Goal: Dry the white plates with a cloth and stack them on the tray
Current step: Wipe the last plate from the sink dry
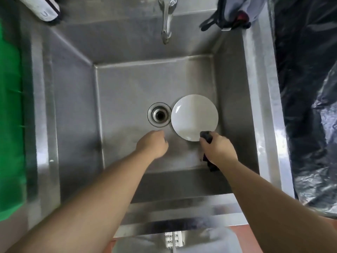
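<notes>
**Cloth at the plate edge, deep in the sink**

My right hand [218, 149] has its fingers curled around a dark crumpled cloth [206, 136]. One end of the cloth comes out in front of the fingers and the other end hangs below the wrist. The front end touches the near right rim of a round white ceramic plate [194, 116].

The plate lies flat on the bottom of the deep stainless steel sink [127, 84], just ahead of my right hand and to its left. Its left edge is just beside the round metal drain [160, 115].

My left hand [155, 143] hovers near the plate's left side, below the drain, with loosely bent fingers that hold nothing.

A chrome tap [166, 21] stands at the far wall. A green surface [9, 125] lies at the left, and black plastic sheeting [308, 88] at the right.
</notes>
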A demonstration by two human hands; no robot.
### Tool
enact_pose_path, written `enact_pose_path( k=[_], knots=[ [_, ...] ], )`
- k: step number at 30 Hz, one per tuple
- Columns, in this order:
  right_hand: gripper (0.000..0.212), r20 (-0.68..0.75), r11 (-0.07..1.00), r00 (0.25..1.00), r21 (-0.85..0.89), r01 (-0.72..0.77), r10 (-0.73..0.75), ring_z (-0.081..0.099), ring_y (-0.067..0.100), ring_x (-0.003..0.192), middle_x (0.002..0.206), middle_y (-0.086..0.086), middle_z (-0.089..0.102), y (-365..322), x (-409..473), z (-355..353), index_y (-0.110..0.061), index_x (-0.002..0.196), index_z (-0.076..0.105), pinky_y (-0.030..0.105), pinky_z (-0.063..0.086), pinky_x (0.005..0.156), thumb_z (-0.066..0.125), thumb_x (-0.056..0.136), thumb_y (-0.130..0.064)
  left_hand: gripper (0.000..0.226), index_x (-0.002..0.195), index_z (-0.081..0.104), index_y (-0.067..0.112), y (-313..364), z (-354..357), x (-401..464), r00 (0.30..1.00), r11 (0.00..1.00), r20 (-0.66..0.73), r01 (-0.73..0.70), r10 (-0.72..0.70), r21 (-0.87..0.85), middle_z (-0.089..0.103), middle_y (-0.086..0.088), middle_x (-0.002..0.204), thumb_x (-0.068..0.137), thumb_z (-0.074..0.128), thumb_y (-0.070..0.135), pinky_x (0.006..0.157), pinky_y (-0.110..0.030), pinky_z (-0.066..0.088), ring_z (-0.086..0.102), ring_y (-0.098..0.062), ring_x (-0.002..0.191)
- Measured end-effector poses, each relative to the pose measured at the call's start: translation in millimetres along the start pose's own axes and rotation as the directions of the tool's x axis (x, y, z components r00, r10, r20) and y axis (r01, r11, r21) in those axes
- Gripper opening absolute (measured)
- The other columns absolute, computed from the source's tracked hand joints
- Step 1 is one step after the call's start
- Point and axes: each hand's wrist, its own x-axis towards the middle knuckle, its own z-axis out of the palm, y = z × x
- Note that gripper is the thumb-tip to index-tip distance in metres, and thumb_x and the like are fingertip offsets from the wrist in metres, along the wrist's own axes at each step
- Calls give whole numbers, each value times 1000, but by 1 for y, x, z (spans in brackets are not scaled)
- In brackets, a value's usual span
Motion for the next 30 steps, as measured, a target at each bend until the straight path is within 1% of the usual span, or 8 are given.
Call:
enact_pose_path(
  k=[4, 8, 10, 12, 16, 20, 25, 30],
  knots=[
    [38, -54, 1000, 999, 1, 1, -1, 62, 13, 54, 70, -7, 63, 3, 28, 11, -24, 127, 65, 23, 43, 39, 54, 103, -51, 30, 123, 65, 20, 12, 10, 40, 999, 996, -36, 28, -31, -79, 67, -4, 128, 99, 50, 31, 92, -39, 55, 65, -31, 115],
    [26, -8, 976, 998, 206, -65, 68, 66, 25, 41, 57, 2, 67, 7, 44, 13, -33, 115, 61, 42, 56, 35, 55, 101, -54, 23, 100, 69, 10, 25, 19, 73, 989, 944, -24, 133, -147, -301, 73, -9, 100, 97, 56, 29, 78, -36, 54, 68, -33, 93],
    [26, -14, 964, 996, 253, -80, 87, 68, 26, 44, 60, 3, 69, 10, 49, 12, -32, 112, 62, 48, 58, 37, 53, 102, -54, 25, 95, 71, 6, 30, 25, 87, 975, 868, 29, 210, -221, -451, 74, -10, 91, 95, 56, 27, 71, -34, 52, 67, -33, 81],
    [25, -43, 963, 995, 258, -74, 88, 69, 22, 46, 63, 2, 70, 13, 54, 12, -33, 108, 62, 46, 59, 40, 52, 102, -54, 25, 97, 75, 7, 35, 32, 97, 959, 756, 72, 262, -275, -600, 76, -11, 92, 91, 58, 25, 77, -38, 61, 72, -33, 84],
    [24, -131, 971, 990, 238, -28, 61, 65, 6, 52, 68, -5, 67, 18, 60, 12, -31, 102, 63, 21, 46, 33, 53, 102, -52, 23, 101, 77, 8, 40, 44, 109, 927, 559, 135, 323, -351, -764, 76, -15, 103, 88, 61, 18, 89, -49, 63, 75, -35, 94],
    [22, -134, 958, 989, 285, -28, 69, 66, 15, 61, 72, -3, 67, 21, 58, 12, -33, 91, 60, 26, 49, 48, 53, 101, -52, 19, 103, 71, 7, 45, 49, 115, 910, 401, 183, 336, -373, -852, 73, -14, 108, 90, 57, 5, 90, -53, 62, 74, -35, 98],
    [23, -124, 952, 990, 305, -20, 61, 67, 17, 65, 73, -1, 68, 21, 48, 7, -31, 93, 61, 28, 53, 56, 53, 102, -50, 20, 92, 58, 15, 57, 43, 106, 929, 237, 197, 278, -314, -931, 67, -7, 107, 96, 51, -3, 79, -42, 65, 70, -26, 91],
    [17, -144, 961, 988, 277, -8, 50, 65, 11, 69, 78, -8, 68, 20, 28, -5, -36, 102, 61, 22, 45, 49, 54, 103, -51, 31, 114, 62, 18, 64, 24, 87, 947, 186, 195, 245, -255, -951, 68, 5, 100, 98, 49, -6, 50, -25, 58, 69, -14, 86]
  ],
)
